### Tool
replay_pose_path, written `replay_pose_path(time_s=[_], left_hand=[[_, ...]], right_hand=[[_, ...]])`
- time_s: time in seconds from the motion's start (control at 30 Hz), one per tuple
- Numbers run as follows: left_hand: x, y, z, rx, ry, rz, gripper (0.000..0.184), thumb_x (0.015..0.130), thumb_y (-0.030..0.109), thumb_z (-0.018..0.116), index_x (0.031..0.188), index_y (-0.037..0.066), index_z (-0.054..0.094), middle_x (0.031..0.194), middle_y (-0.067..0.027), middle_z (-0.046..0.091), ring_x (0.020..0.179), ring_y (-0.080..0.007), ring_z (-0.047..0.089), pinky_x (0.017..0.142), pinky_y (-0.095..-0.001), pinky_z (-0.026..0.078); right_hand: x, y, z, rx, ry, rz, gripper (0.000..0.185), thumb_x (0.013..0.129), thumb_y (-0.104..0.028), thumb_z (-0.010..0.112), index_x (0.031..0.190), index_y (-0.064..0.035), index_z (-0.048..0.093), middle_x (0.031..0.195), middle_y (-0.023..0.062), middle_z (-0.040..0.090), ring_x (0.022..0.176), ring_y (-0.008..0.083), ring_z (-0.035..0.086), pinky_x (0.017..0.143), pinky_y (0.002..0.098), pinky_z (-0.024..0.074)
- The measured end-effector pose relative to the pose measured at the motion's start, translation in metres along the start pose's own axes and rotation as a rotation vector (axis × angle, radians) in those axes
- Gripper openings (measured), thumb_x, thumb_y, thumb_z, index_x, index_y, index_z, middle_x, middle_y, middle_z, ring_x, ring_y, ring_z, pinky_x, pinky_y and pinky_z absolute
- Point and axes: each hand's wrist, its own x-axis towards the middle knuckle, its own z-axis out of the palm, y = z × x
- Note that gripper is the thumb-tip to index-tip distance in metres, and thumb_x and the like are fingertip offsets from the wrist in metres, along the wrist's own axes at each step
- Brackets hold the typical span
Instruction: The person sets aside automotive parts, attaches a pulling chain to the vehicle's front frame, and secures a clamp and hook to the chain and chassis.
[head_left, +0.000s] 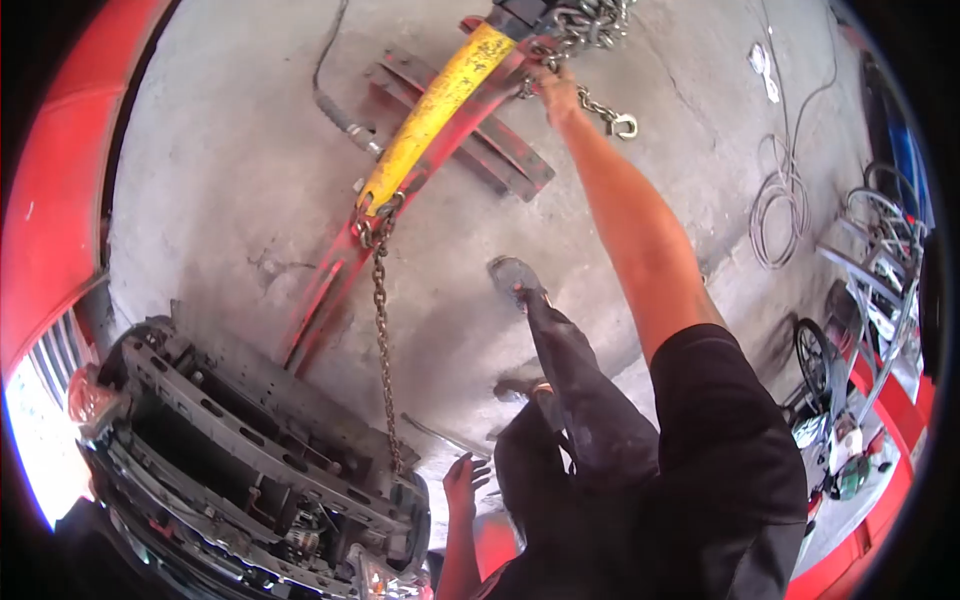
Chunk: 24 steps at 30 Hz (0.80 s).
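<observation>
Silvery steel chain [592, 28], a heavy heap of links, sits at the far end of the scene, and the right hand [557, 92] is right there on it. Its fingers meet the links beside the red steel beam [462, 130]; how tightly they close, I can't tell, because the hand itself hides the grip. A short tail of that chain runs past the hand to a pale metal hook [625, 126] near the floor.

Down low, the left hand [464, 484] shows loosely spread fingers, holding nothing, just beside the stripped grey metal front of a vehicle [250, 425].

The right arm stretches out long and almost straight, away from the black short sleeve; the left arm hangs low, hand raised at the wrist.

Between them, a scuffed yellow metal tube [432, 120] lies along the beam, above a dark red steel crossbar [520, 168]. From the tube's lower end a rusty brown chain [382, 330] drops to the vehicle front.

Underfoot, it's stained grey concrete floor [240, 130], with a black hose [325, 98] near the tube, a coiled grey cable [765, 228] off to the right and a big red panel [60, 185] along the left.
</observation>
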Motion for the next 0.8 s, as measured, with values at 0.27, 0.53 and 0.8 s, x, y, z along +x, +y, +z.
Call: replay_pose_path(time_s=[0.27, 0.53, 0.8], left_hand=[[0.012, 0.037, 0.024, 0.001, -0.081, 0.093, 0.040, 0.098, 0.021, 0.051, 0.130, -0.004, 0.049, 0.104, -0.0168, 0.066, 0.088, -0.0247, 0.067, 0.073, -0.0338, 0.055], [-0.022, 0.083, 0.043, -0.009, -0.052, 0.205, 0.036, 0.097, 0.024, 0.054, 0.124, 0.002, 0.056, 0.096, -0.0100, 0.067, 0.081, -0.0145, 0.064, 0.069, -0.0277, 0.052], [0.000, 0.135, 0.125, 0.317, -0.151, 0.449, 0.056, 0.088, 0.020, 0.064, 0.137, 0.003, 0.043, 0.115, -0.0148, 0.062, 0.096, -0.0240, 0.064, 0.083, -0.0343, 0.053]], right_hand=[[-0.100, -0.048, -0.080, -0.589, -0.025, 0.055, 0.057, 0.080, -0.040, 0.068, 0.117, 0.0032, 0.061, 0.109, 0.0150, 0.066, 0.099, 0.0239, 0.059, 0.091, 0.0368, 0.0432], [-0.149, -0.120, -0.100, -0.713, -0.266, 0.222, 0.034, 0.087, -0.033, 0.064, 0.104, -0.0026, 0.065, 0.081, 0.0019, 0.063, 0.068, 0.0088, 0.055, 0.062, 0.0256, 0.0444], [-0.193, -0.244, -0.060, -0.529, -0.277, 0.289, 0.039, 0.094, -0.038, 0.059, 0.107, -0.0016, 0.064, 0.060, -0.0053, 0.040, 0.051, 0.0064, 0.037, 0.049, 0.0241, 0.0291]])
